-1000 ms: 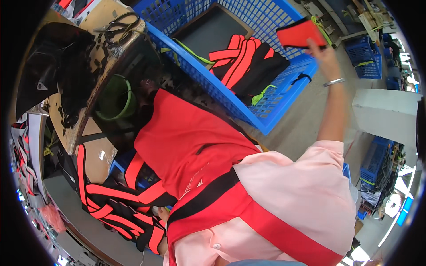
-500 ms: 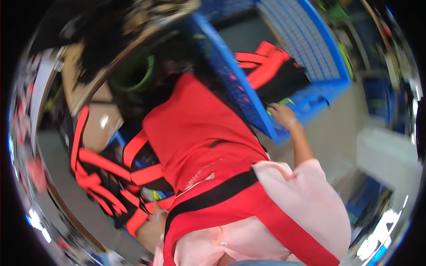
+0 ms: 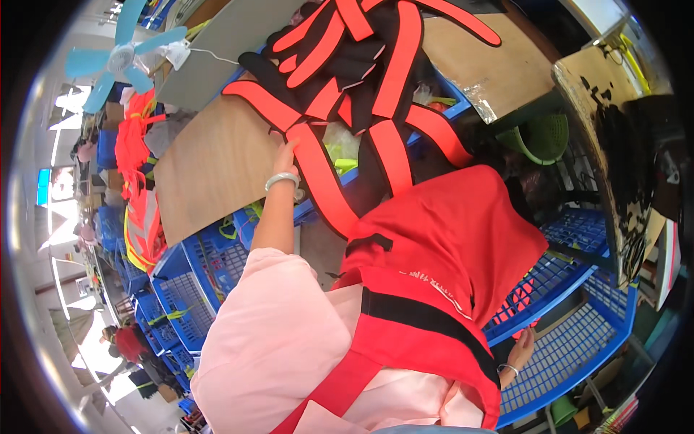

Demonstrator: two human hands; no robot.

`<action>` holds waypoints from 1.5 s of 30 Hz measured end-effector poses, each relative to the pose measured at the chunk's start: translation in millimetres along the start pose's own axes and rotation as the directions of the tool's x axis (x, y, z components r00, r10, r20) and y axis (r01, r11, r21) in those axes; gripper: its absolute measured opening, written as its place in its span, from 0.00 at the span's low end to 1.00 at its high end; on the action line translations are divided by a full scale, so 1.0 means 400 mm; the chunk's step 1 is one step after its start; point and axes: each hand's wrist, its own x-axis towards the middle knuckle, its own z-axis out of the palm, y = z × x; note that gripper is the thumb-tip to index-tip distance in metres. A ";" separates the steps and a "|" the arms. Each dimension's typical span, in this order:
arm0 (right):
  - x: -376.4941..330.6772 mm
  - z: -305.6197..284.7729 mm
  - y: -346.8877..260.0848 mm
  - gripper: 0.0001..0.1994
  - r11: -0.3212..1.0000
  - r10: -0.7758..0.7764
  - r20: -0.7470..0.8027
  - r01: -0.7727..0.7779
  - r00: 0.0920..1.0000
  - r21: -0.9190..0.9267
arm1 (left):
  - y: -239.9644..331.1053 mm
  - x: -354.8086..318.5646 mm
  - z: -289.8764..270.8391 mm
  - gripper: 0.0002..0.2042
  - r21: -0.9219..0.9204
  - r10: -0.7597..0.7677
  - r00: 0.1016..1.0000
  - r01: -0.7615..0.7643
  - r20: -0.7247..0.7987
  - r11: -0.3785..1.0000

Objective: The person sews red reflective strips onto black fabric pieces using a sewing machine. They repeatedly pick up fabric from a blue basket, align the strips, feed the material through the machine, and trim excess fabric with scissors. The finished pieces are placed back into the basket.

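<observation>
Black fabric pieces with wide orange bands (image 3: 394, 69) lie in a tangled pile over a blue crate and the wooden boards ahead of me. At the pile's near left edge, my left hand (image 3: 286, 160) has its fingers closed on one orange-banded strap (image 3: 322, 177), which runs down toward my red apron (image 3: 441, 231). Low on the right, my right hand (image 3: 519, 351) is by the rim of a blue plastic basket (image 3: 557, 390). A bit of orange shows at its fingertips, and the apron and basket partly hide what the fingers do.
Wooden boards (image 3: 217, 163) flank the pile. A green basket (image 3: 543, 141) sits under the right-hand table (image 3: 578, 72). More blue baskets (image 3: 184, 293) stand at the left, below hanging orange vests (image 3: 137, 173). A light-blue fan (image 3: 123, 58) is at upper left.
My view has swung left, bringing the banded pile to the front. My left hand stays with the banded fabric, now reaching forward. My right hand is now low at the right by a blue basket.
</observation>
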 end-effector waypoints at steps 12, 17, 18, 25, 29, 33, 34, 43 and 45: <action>0.078 0.012 -0.222 0.19 0.993 -0.116 -0.009 0.116 0.993 -0.009 | 0.383 -0.424 0.403 0.24 -0.098 0.631 0.729 -0.630 0.266 0.770; 0.105 0.094 -0.558 0.17 0.927 -0.372 0.102 0.363 0.922 0.098 | 0.304 -0.608 0.544 0.21 -0.101 0.693 0.537 -0.751 0.481 0.653; 0.097 0.101 -0.650 0.18 0.886 -0.453 0.088 0.438 0.887 0.153 | 0.267 -0.644 0.571 0.22 -0.148 0.662 0.484 -0.733 0.572 0.664; 0.047 0.045 -0.993 0.26 0.367 -0.819 0.070 0.426 0.570 0.827 | 0.102 -0.788 0.646 0.19 -0.196 0.570 -0.013 -0.945 0.822 0.261; 0.051 0.041 -0.983 0.29 0.404 -0.793 0.137 0.343 0.594 0.848 | 0.078 -0.793 0.648 0.26 -0.214 0.354 -0.119 -0.946 0.928 0.245; 0.061 0.049 -0.973 0.21 0.410 -0.704 0.106 0.279 0.703 0.868 | 0.116 -0.803 0.643 0.25 -0.175 0.237 -0.145 -0.979 0.961 0.108; 0.061 0.044 -0.982 0.19 0.423 -0.671 0.132 0.231 0.729 0.876 | 0.127 -0.800 0.646 0.23 -0.254 0.310 -0.213 -0.962 0.927 0.097; 0.088 0.052 -0.997 0.12 0.364 -0.627 0.128 0.143 0.768 0.920 | 0.133 -0.706 0.714 0.27 -0.014 0.490 0.174 -0.934 0.854 0.357; 0.091 0.047 -0.979 0.11 0.347 -0.658 0.144 0.128 0.739 0.929 | 0.145 -0.687 0.739 0.21 -0.024 0.315 0.216 -0.790 0.924 0.613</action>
